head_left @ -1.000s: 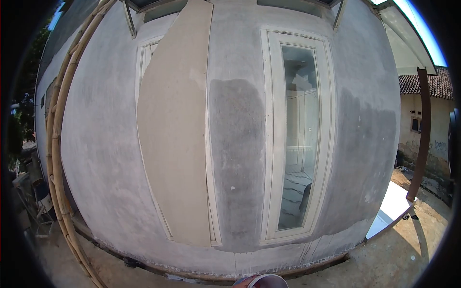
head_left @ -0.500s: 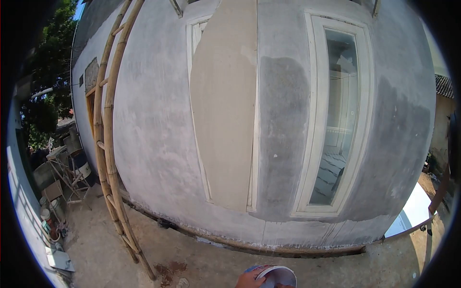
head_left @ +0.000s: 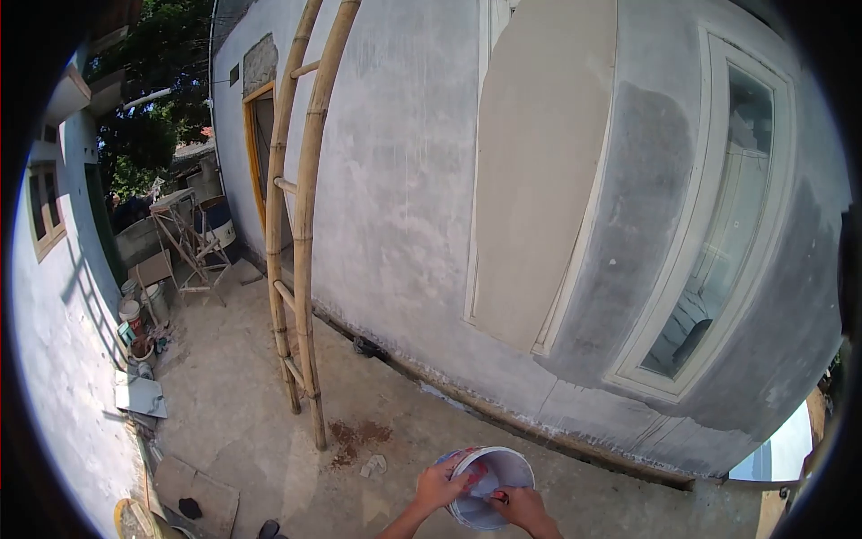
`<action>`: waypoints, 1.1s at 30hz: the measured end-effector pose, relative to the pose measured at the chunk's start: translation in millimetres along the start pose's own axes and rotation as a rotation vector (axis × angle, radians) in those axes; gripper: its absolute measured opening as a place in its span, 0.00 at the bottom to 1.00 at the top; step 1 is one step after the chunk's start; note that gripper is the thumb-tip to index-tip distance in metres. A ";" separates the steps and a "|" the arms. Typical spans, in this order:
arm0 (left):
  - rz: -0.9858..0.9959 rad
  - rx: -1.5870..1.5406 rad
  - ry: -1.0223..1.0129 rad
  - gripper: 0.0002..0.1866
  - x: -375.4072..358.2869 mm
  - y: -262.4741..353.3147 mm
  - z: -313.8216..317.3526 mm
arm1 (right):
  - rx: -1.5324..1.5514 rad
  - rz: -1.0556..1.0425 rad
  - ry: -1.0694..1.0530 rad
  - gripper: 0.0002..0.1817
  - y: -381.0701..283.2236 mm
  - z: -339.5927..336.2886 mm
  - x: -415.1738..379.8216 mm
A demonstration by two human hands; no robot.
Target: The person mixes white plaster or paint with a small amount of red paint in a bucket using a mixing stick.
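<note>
A white bucket [head_left: 516,463] is low in the view, its open mouth facing up towards me. My left hand [head_left: 438,485] is closed on the bucket's left rim, where red and blue marks show on the outside. My right hand [head_left: 523,510] is at the right side of the bucket, its curled fingers reaching over the mouth. A small dark and red object shows at those fingertips, too small to name. The bucket's inside is pale, with a reddish patch near my left fingers. What lies at its bottom is partly hidden by my hands.
A bamboo ladder [head_left: 303,242] leans by the grey plastered wall [head_left: 395,198]. A beige board [head_left: 543,171] covers one opening; right of it is a white-framed window [head_left: 718,225]. Left are a sawhorse-like stand [head_left: 193,242], several buckets and a flat board [head_left: 193,494] on the concrete.
My view has swung left and down, so the ladder and wall shift right. The bucket and both hands now show more fully, higher in the frame.
</note>
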State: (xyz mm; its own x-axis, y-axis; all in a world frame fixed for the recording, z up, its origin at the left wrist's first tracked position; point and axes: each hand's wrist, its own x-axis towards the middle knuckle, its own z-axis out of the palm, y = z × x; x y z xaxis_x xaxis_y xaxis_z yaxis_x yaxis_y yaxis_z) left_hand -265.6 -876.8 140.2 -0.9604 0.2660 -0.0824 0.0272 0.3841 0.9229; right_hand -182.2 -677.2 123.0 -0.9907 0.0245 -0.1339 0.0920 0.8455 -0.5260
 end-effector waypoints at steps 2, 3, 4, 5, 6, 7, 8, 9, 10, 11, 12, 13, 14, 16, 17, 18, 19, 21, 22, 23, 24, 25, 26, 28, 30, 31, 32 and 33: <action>0.027 0.006 0.092 0.24 -0.1 -24.2 -28.8 | 0.049 -0.114 -0.001 0.14 -30.1 9.8 15.8; 0.010 -0.023 0.107 0.24 -4.8 -28.9 -45.3 | 0.062 -0.193 0.006 0.14 -45.5 15.1 24.1; -0.007 -0.050 0.127 0.24 -8.2 -32.6 -63.9 | 0.066 -0.217 0.003 0.14 -62.9 21.1 30.6; -0.019 -0.077 0.151 0.24 -9.9 -37.3 -83.7 | 0.069 -0.246 0.004 0.14 -82.2 27.2 39.4; -0.002 -0.062 0.203 0.23 -11.8 -44.6 -102.4 | 0.072 -0.275 0.007 0.14 -100.2 35.1 48.0; 0.015 -0.047 0.252 0.23 -14.1 -53.1 -119.6 | 0.069 -0.304 -0.057 0.13 -115.5 44.7 57.4; 0.034 -0.031 0.302 0.23 -16.1 -62.9 -135.3 | 0.064 -0.334 -0.120 0.13 -129.3 55.6 67.5; 0.065 -0.046 0.353 0.23 -15.8 -72.4 -149.2 | 0.061 -0.370 -0.178 0.12 -144.1 67.8 74.8; 0.035 -0.021 0.373 0.23 -18.9 -82.6 -164.2 | 0.030 -0.366 -0.258 0.12 -160.9 79.2 81.2; 0.010 0.004 0.398 0.23 -21.5 -93.1 -179.3 | -0.004 -0.368 -0.331 0.12 -178.7 89.4 89.2; -0.010 0.027 0.423 0.22 -22.2 -102.5 -194.0 | -0.043 -0.371 -0.400 0.12 -195.1 98.2 98.8; 0.009 0.056 0.466 0.23 -23.3 -110.3 -208.1 | -0.043 -0.409 -0.390 0.12 -208.1 109.0 107.2; 0.026 0.085 0.508 0.24 -26.3 -116.6 -222.3 | -0.042 -0.445 -0.381 0.13 -221.8 120.3 113.1; 0.017 0.102 0.573 0.24 -34.3 -127.8 -249.9 | -0.041 -0.492 -0.395 0.13 -251.7 135.1 122.9; -0.008 0.088 0.597 0.25 -38.8 -133.4 -262.5 | -0.043 -0.501 -0.416 0.13 -272.6 133.9 125.9; -0.034 0.072 0.619 0.25 -42.9 -139.2 -274.5 | -0.044 -0.508 -0.439 0.13 -289.6 136.1 129.3; -0.057 0.035 0.658 0.24 -45.3 -147.7 -284.9 | -0.049 -0.553 -0.440 0.14 -299.1 146.8 136.7; -0.121 -0.048 0.732 0.22 -54.0 -166.4 -298.4 | -0.061 -0.631 -0.460 0.16 -310.4 174.4 150.8; -0.152 -0.049 0.754 0.22 -60.7 -171.8 -304.9 | -0.086 -0.642 -0.507 0.16 -318.8 183.4 155.1; -0.185 -0.048 0.778 0.23 -64.8 -170.0 -316.6 | -0.111 -0.656 -0.555 0.16 -334.3 188.3 162.4; -0.216 -0.042 0.805 0.23 -69.7 -171.2 -327.2 | -0.133 -0.675 -0.601 0.16 -347.6 195.6 169.0; -0.208 -0.058 0.866 0.23 -72.0 -176.7 -334.7 | -0.128 -0.716 -0.624 0.14 -356.7 206.3 176.0; -0.269 -0.069 0.886 0.23 -76.6 -179.3 -344.9 | -0.147 -0.748 -0.642 0.14 -369.5 213.1 180.4; -0.374 -0.086 0.929 0.23 -85.0 -185.3 -369.0 | -0.179 -0.820 -0.659 0.15 -400.7 224.4 193.6; -0.358 -0.169 0.992 0.24 -86.2 -202.1 -392.1 | -0.147 -0.884 -0.683 0.16 -430.3 236.8 208.8; -0.352 -0.214 1.021 0.24 -85.1 -210.8 -405.2 | -0.133 -0.912 -0.699 0.16 -443.1 245.6 217.6; -0.329 -0.280 1.039 0.24 -81.5 -217.7 -421.2 | -0.075 -0.939 -0.682 0.17 -456.0 255.2 228.0; -0.311 -0.350 1.054 0.24 -77.0 -224.1 -437.2 | -0.017 -0.960 -0.671 0.17 -468.6 264.6 238.8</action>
State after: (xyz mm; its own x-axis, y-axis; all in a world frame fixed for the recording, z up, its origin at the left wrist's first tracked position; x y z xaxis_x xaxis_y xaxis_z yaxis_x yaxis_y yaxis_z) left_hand -318.9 -1370.0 104.1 -0.6714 -0.7310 -0.1220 -0.1719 -0.0066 0.9851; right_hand -435.4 -1208.7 115.3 -0.4007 -0.9099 -0.1074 -0.6711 0.3712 -0.6418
